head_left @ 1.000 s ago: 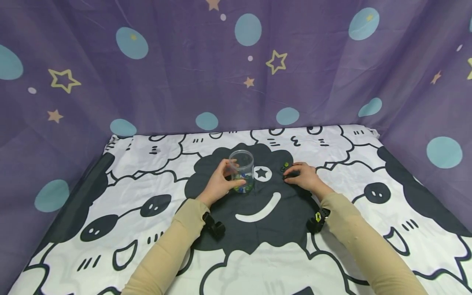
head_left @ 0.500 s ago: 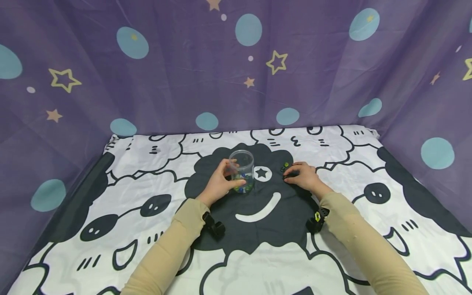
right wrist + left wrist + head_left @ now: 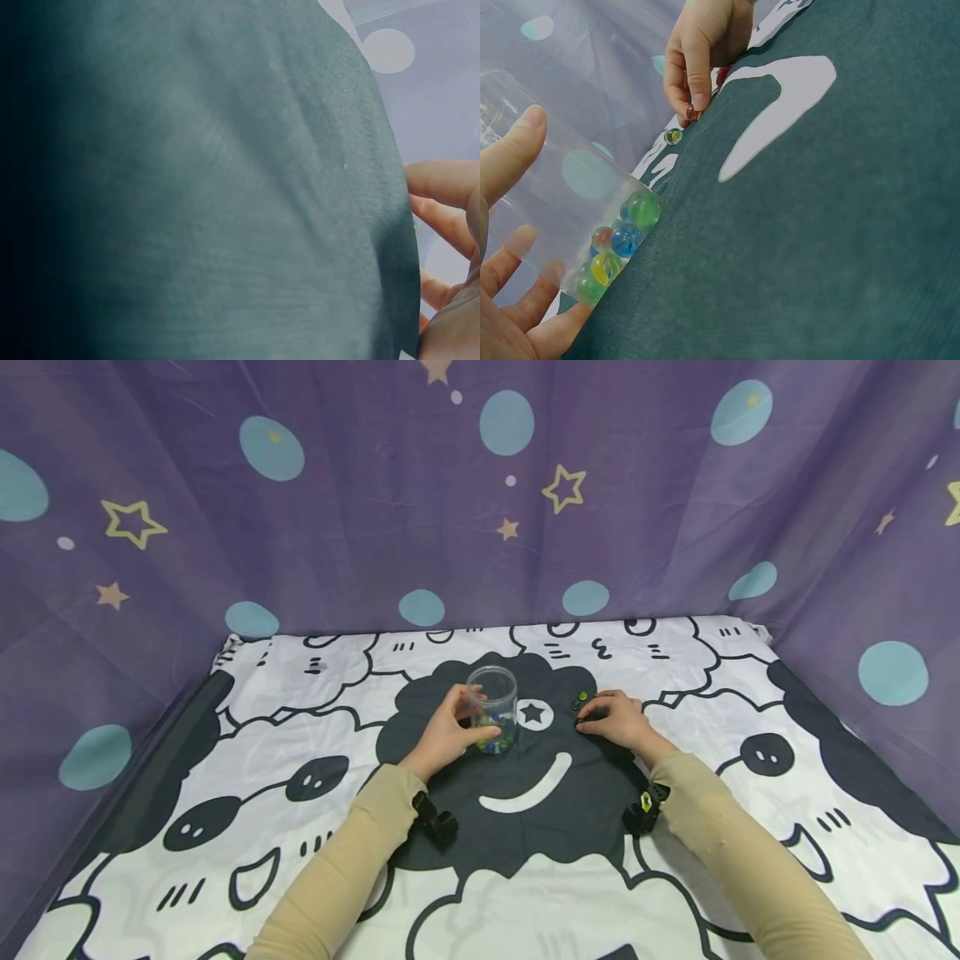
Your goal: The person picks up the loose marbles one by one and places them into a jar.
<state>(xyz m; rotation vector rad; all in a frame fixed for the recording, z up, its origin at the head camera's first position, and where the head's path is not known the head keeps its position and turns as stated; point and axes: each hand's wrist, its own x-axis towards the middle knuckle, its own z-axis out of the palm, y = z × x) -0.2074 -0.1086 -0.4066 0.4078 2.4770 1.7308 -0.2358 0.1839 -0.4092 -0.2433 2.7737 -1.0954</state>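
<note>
A clear plastic jar (image 3: 504, 697) without a lid stands upright on the cloth. Green, blue, yellow and reddish glass marbles (image 3: 626, 238) lie in its bottom. My left hand (image 3: 444, 737) grips the jar from its left side, thumb across the front and fingers behind. To the right of the jar, my right hand (image 3: 621, 719) is down at the cloth. In the left wrist view its thumb and finger pinch a reddish-brown marble (image 3: 693, 113). Near these fingertips lie a yellow-green marble (image 3: 582, 695) and a darker marble (image 3: 576, 704). The right wrist view shows only part of the right hand.
A black-and-white cartoon cloth (image 3: 555, 910) covers the table, with a dark cloud shape under both hands. A purple curtain (image 3: 345, 543) with stars and blue dots hangs behind and along both sides. Black wrist cameras (image 3: 435, 820) sit on both wrists.
</note>
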